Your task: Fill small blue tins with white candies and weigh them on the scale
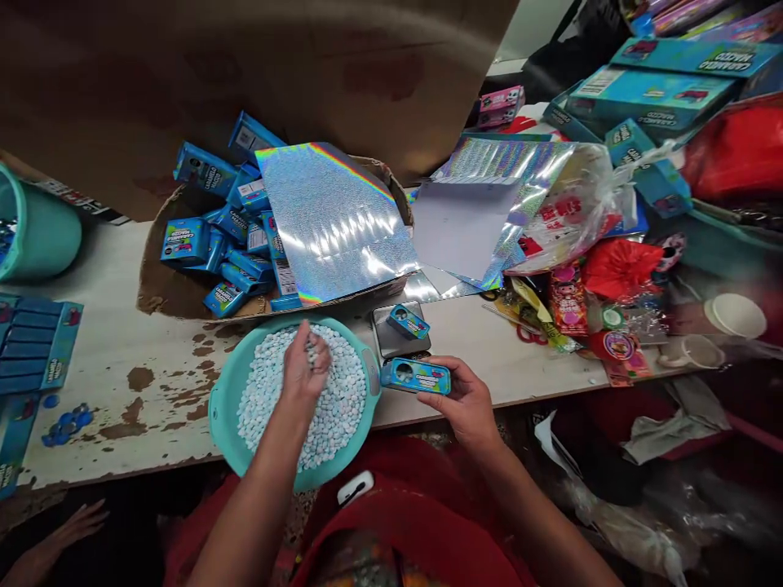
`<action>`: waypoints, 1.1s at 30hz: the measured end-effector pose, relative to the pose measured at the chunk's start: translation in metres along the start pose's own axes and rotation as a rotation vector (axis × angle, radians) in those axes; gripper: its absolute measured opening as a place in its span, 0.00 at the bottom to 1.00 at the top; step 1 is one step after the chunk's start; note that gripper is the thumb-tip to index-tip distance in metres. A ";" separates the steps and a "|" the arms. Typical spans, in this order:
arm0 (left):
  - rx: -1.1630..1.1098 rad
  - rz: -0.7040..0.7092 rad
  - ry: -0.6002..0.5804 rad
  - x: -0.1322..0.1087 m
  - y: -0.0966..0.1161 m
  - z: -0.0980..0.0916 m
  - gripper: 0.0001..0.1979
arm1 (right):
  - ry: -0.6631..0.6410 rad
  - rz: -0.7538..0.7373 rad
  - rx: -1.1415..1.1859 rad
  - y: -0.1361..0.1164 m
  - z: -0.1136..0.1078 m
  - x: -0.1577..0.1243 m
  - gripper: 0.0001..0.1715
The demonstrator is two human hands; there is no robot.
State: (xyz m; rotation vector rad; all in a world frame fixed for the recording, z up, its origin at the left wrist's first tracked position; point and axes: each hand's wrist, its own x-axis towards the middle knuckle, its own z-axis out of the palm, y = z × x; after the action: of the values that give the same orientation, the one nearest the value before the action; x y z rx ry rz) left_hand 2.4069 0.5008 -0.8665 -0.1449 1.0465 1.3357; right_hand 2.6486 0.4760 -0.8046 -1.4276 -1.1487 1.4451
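Observation:
My left hand [304, 363] is over a turquoise basin [215, 408] heaped with small white candies [339, 408]. Its fingers are curled closed round some of those candies, and a few show between the fingers. My right hand [468, 401] grips a small blue candy box [428, 377] by its right end, beside the basin's rim. A round dark opening shows in the top of this box; its inside is too dark to make out. Just behind it, a second blue candy box [411, 323] lies on a small metal scale [387, 338].
A cut-down cardboard box [156, 281] of blue boxes stands behind the basin, with a shiny holographic sheet [342, 228] across it. Turquoise bucket [55, 236] and blue caps [67, 425] are at left. Wrappers and a cup [691, 352] crowd the right. Another person's hand [79, 526] shows lower left.

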 end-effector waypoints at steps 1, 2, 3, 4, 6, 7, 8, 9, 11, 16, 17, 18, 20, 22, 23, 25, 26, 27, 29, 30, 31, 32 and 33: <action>0.010 0.036 -0.026 0.003 -0.011 0.025 0.21 | 0.049 0.008 -0.004 0.002 -0.012 -0.002 0.24; 0.029 0.092 -0.041 0.008 -0.022 0.049 0.22 | 0.094 0.015 -0.018 0.005 -0.024 -0.003 0.24; 0.051 0.157 -0.056 0.014 -0.034 0.070 0.22 | 0.135 0.020 -0.037 0.007 -0.035 -0.004 0.24; 0.076 0.226 -0.065 0.021 -0.044 0.090 0.23 | 0.173 0.026 -0.056 0.009 -0.046 -0.005 0.24; 0.133 0.356 -0.063 0.036 -0.061 0.117 0.23 | 0.244 0.036 -0.083 0.013 -0.065 -0.006 0.24; 0.162 0.415 -0.053 0.043 -0.067 0.126 0.24 | 0.276 0.042 -0.091 0.015 -0.073 -0.007 0.25; 0.190 0.468 -0.043 0.049 -0.072 0.132 0.24 | 0.306 0.049 -0.096 0.017 -0.079 -0.008 0.25; 0.216 0.519 -0.037 0.054 -0.075 0.135 0.23 | 0.332 0.057 -0.101 0.018 -0.085 -0.008 0.25; 0.265 0.612 -0.030 0.061 -0.081 0.138 0.23 | 0.359 0.074 -0.109 0.021 -0.094 -0.009 0.26; 0.337 0.735 0.013 0.064 -0.092 0.142 0.23 | 0.368 0.098 -0.120 0.024 -0.102 -0.006 0.28; 0.329 0.741 0.026 0.064 -0.093 0.144 0.24 | 0.367 0.100 -0.119 0.024 -0.102 -0.005 0.27; 0.310 0.740 0.038 0.063 -0.093 0.146 0.24 | 0.364 0.101 -0.118 0.023 -0.103 -0.004 0.27; 0.241 0.703 0.057 0.058 -0.088 0.150 0.24 | 0.362 0.097 -0.116 0.023 -0.104 -0.003 0.27; 0.149 0.594 0.041 0.047 -0.075 0.149 0.24 | 0.370 0.087 -0.112 0.024 -0.107 -0.002 0.26; 0.110 0.512 0.014 0.040 -0.066 0.145 0.24 | 0.379 0.080 -0.108 0.025 -0.109 -0.001 0.26; 0.069 0.329 -0.050 0.024 -0.045 0.130 0.21 | 0.403 0.069 -0.097 0.028 -0.113 -0.001 0.27; 0.071 0.242 -0.068 0.017 -0.035 0.119 0.19 | 0.416 0.065 -0.092 0.030 -0.114 -0.001 0.27; 0.084 0.167 -0.068 0.010 -0.026 0.106 0.18 | 0.426 0.064 -0.089 0.031 -0.116 -0.001 0.27; 0.153 0.067 -0.028 0.000 -0.012 0.075 0.15 | 0.436 0.064 -0.087 0.033 -0.118 -0.002 0.27; 0.214 0.041 0.002 -0.004 -0.007 0.060 0.15 | 0.440 0.063 -0.089 0.033 -0.119 -0.002 0.28; 0.291 0.021 0.030 -0.007 -0.004 0.046 0.14 | 0.444 0.061 -0.093 0.033 -0.119 -0.002 0.28; 0.378 0.005 0.047 -0.010 -0.002 0.033 0.13 | 0.446 0.061 -0.101 0.033 -0.119 -0.002 0.28; 0.465 -0.004 0.054 -0.012 -0.001 0.024 0.13 | 0.447 0.061 -0.110 0.033 -0.118 -0.002 0.28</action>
State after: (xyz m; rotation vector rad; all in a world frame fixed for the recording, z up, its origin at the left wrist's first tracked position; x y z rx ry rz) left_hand 2.4221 0.5067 -0.8456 0.1661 1.3735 1.0573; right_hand 2.7687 0.4735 -0.8310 -1.7639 -0.9151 1.0372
